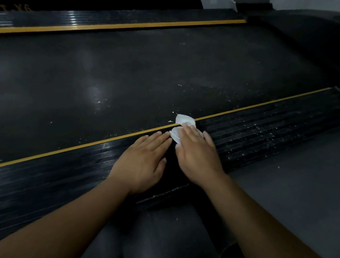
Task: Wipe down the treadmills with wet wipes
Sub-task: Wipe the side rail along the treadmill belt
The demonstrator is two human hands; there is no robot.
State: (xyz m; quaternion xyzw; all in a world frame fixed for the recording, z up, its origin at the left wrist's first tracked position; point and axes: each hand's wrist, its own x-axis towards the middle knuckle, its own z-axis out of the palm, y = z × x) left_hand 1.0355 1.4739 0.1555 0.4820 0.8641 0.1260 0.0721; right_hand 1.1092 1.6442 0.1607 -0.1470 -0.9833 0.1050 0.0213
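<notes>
Head view
- Right hand (198, 151): lying flat with fingers straight, pressing the wet wipe (183, 119) onto the near side rail (267, 126); gripping nothing
- Wet wipe: white and crumpled, sitting under the right hand's fingers, poking out beyond the fingertips and to their left, and crossing the yellow strip (82, 145) at the edge of the treadmill belt (128, 74)
- Left hand (142, 159): resting palm down on the same rail just left of the right hand, fingers straight and together, tips close beside the wipe; holding nothing
- Near side rail: black and ribbed, running under both hands, gleaming to the left of the left hand and carrying white specks (266, 136) to the right of the right hand
- Treadmill belt: dark, stretching away beyond the fingertips, showing scattered pale specks
- Far side rail (112, 20): lying well beyond the belt
- Legs (156, 239): in dark trousers, showing between the forearms
- Floor (293, 179): grey, spreading right of the right forearm
</notes>
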